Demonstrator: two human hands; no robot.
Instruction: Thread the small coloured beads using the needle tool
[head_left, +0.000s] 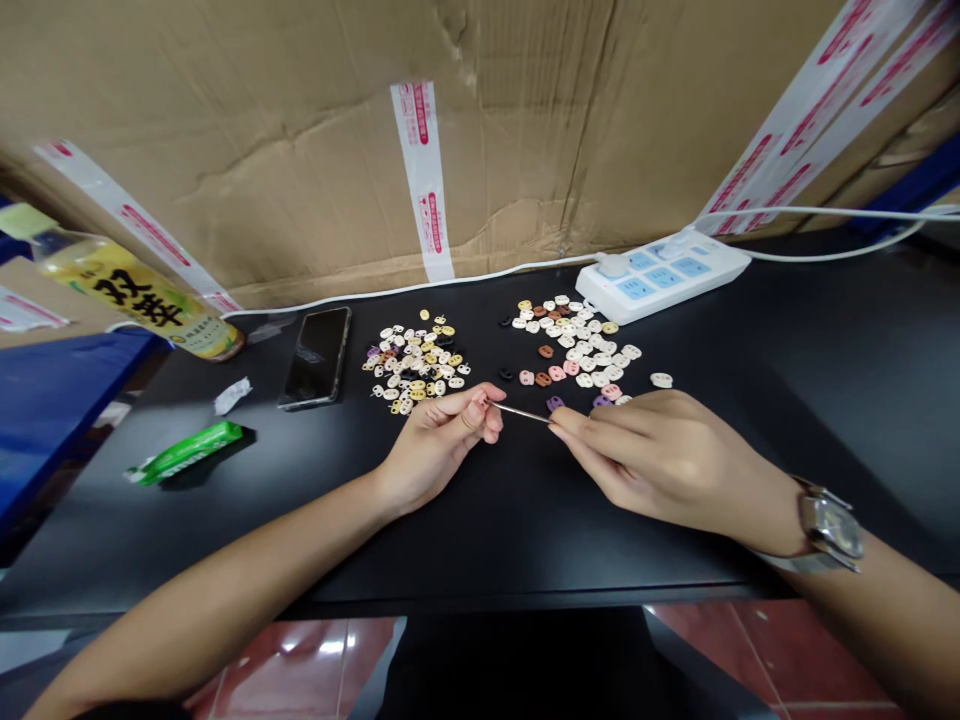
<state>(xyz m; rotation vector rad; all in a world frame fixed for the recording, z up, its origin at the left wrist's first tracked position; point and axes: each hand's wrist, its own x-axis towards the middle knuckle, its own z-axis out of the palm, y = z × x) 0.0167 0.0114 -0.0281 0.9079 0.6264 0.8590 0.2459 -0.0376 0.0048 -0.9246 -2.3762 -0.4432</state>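
In the head view, my right hand (667, 455) grips a thin metal rod-like tool (523, 411), its fingers closed around the right end. The other end of the tool meets the pinched fingertips of my left hand (439, 440). Whatever those left fingers hold is too small and covered to make out. Just beyond my left hand lies a pile of small two-holed pieces (412, 362) in white, yellow, black, brown and purple. Past the right hand spreads a second group of similar pieces (596, 350), mostly white, with pink, brown and purple ones nearest me.
A white power strip (667, 275) with a cable lies at the back right, against a cardboard wall (315, 150). To the left are a phone (317, 357), a yellow drink bottle (142, 290), a green wrapped packet (187, 452) and a crumpled white wrapper (232, 396) on the black table (465, 550).
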